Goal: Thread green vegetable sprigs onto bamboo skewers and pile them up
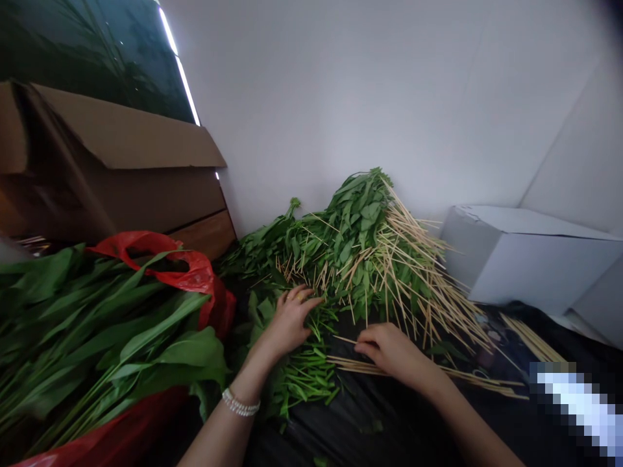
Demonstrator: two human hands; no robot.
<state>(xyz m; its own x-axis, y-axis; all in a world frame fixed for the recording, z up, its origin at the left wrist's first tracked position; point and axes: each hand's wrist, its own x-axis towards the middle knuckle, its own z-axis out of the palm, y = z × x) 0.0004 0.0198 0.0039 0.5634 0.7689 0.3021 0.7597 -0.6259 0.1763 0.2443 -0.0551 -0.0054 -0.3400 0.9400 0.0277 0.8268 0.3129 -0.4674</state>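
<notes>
My left hand (292,321), with a beaded bracelet at the wrist, reaches over cut green stems (311,373), fingers apart, at the edge of the leaf pile. Whether it touches a leaf is hard to tell. My right hand (387,350) pinches a thin wooden stick whose tip points left toward the stems. Beneath that hand, more loose sticks (487,381) lie across the black covering. Behind both hands rises a heap of green leaves (357,207) threaded on many skewers (438,292) that fan out to the right.
A red plastic bag (214,292) with long leafy stems (111,337) fills the left side. An open cardboard box (126,194) stands behind it. At right are a white box (545,259) and another bundle of sticks (533,337). A pale wall is behind.
</notes>
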